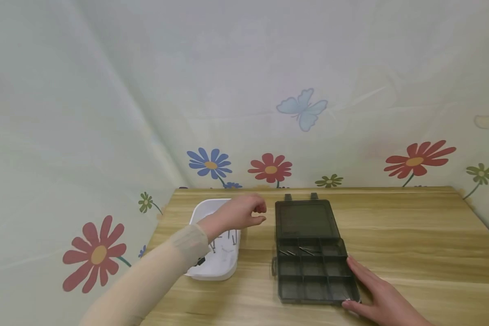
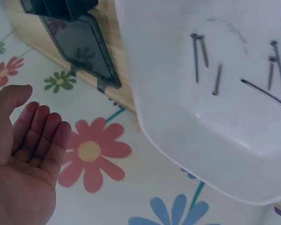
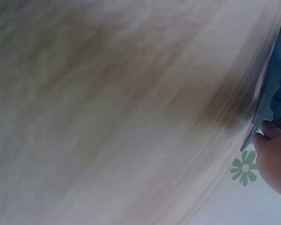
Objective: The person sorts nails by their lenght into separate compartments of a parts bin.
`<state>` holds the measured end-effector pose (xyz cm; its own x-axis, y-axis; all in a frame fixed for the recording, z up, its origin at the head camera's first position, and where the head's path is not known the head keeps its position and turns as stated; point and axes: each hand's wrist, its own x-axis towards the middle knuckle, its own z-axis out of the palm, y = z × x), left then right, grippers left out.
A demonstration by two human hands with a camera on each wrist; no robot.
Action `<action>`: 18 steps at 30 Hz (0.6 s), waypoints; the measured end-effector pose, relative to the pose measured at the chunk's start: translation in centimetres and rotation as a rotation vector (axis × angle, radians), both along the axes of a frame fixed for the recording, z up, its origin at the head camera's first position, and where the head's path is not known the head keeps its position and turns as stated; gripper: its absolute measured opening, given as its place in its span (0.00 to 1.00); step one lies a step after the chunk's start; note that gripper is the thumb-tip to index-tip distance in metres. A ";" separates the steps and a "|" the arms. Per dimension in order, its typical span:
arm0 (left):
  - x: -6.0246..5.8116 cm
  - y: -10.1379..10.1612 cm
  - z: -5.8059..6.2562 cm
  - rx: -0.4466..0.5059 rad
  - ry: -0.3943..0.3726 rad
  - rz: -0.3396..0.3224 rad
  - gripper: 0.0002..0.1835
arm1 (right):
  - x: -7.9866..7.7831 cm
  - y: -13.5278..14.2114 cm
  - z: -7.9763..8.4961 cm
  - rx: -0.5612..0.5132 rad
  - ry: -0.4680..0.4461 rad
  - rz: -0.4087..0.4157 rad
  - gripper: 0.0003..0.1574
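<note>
My left hand (image 1: 242, 212) is held above the right rim of a white plastic bin (image 1: 224, 273), fingers loosely bent. In the left wrist view its palm and fingers hold nothing. Inside the bin lie loose screws (image 2: 218, 79) and long nails (image 2: 195, 58). To the right stands a dark translucent compartment box (image 1: 309, 283), its lid (image 1: 307, 219) folded back. Several thin nails (image 1: 307, 250) lie in its back left and back middle compartments. My right hand (image 1: 376, 292) grips the box's front right corner, thumb at the front rim and fingers along the right side.
Bin and box stand on a wood-grain table (image 1: 411, 235), with a gap of tabletop between them. Behind and to the left hangs a pale cloth (image 1: 236, 90) printed with flowers and a butterfly. A small latch (image 1: 274, 266) sticks out from the box's left side.
</note>
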<state>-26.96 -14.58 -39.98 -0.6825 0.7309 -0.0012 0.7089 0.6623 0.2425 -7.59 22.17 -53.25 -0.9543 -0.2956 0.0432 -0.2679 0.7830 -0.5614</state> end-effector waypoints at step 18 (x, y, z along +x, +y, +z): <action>-0.3 -6.6 -0.4 -0.038 -0.009 0.155 0.10 | -0.1 -0.1 -0.1 -0.009 -0.026 -0.022 0.67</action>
<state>-27.27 -21.22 -40.34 -0.7868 0.6162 -0.0340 0.5954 0.7724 0.2209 -7.65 22.06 -53.31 -0.9614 -0.2743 0.0206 -0.2358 0.7833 -0.5751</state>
